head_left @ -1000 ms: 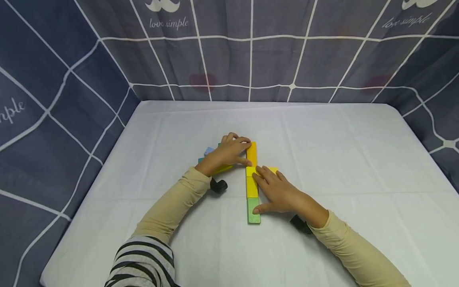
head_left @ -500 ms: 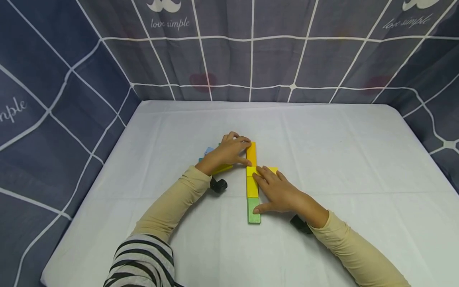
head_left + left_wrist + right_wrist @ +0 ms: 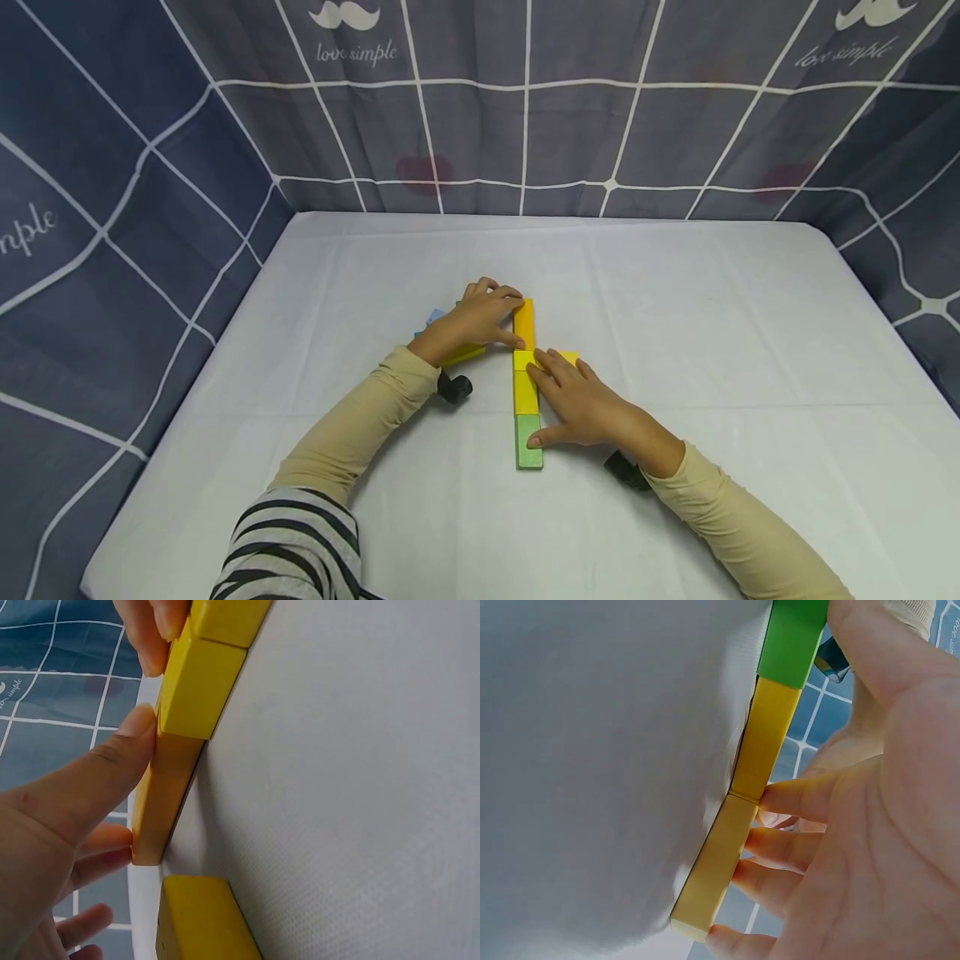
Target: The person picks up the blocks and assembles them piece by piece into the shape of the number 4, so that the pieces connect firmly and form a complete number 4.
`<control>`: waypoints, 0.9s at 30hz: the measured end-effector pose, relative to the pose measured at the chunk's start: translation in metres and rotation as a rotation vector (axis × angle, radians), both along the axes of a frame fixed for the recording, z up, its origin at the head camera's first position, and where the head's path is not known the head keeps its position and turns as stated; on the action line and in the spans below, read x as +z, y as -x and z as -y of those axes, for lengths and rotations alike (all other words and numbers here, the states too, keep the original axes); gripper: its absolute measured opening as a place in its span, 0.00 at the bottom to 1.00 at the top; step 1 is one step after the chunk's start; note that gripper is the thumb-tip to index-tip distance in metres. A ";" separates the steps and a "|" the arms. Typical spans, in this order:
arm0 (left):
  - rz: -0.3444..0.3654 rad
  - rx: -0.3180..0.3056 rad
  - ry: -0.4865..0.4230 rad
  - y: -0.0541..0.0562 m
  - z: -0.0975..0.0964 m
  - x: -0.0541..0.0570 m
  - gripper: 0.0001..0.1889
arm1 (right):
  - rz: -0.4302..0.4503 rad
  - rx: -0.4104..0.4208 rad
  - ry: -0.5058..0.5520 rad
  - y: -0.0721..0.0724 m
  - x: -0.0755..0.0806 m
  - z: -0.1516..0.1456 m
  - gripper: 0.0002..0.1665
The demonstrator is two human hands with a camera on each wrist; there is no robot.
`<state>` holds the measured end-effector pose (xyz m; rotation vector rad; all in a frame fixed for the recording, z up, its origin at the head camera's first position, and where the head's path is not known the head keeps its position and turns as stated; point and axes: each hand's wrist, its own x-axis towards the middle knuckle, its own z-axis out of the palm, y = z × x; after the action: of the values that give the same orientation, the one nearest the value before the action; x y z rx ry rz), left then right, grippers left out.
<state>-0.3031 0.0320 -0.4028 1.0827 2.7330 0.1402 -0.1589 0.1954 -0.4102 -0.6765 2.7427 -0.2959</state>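
Wooden blocks lie end to end in a straight row on the white cloth: an orange block point(image 3: 526, 323) at the far end, yellow blocks point(image 3: 526, 393) in the middle, and a green block point(image 3: 528, 460) nearest the person. A lighter yellow block point(image 3: 570, 357) juts out to the right, partly hidden by the right hand. My left hand point(image 3: 476, 323) touches the orange block with thumb and fingertips, seen close in the left wrist view. My right hand point(image 3: 585, 408) lies with fingers spread, fingertips against the yellow blocks and thumb on the green one.
Left of the row, partly under the left hand, sit another yellow block point(image 3: 467, 356) and a blue block point(image 3: 436, 316). Dark wrist cameras point(image 3: 454, 387) hang below both wrists. Gridded cloth curtains point(image 3: 480, 133) border the table behind and at the sides.
The head view has tilted very slightly. Both hands and the blocks hold the same places.
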 end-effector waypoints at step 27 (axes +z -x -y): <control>0.035 0.041 -0.047 0.009 0.039 0.003 0.36 | -0.010 0.003 0.020 0.000 0.000 0.000 0.63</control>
<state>-0.3125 -0.0070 -0.4003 1.0260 2.7345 0.2280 -0.1588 0.1950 -0.4100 -0.6885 2.7513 -0.3213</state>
